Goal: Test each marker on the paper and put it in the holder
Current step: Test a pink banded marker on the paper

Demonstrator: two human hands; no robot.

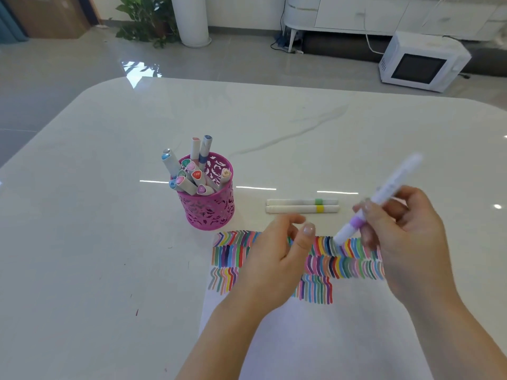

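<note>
Fingers of the right hand [406, 234] gripped a purple-banded marker [396, 178], tilted, its lower end over the striped top of the paper [315, 338]. The left hand [279, 256] hovered just left of it above the paper, loosely curled, gripping nothing. Two markers [301, 205] lay beyond both hands. The holder [211, 209] stood further left.

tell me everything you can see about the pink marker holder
The pink holder is a round magenta cup whose walls are cut through with a leafy openwork pattern; it looks like painted metal. It stands upright on the white table, just beyond the far left corner of the paper. About a dozen capped markers lean inside it, ends up. Neither the left hand nor the right hand touches it.
</note>
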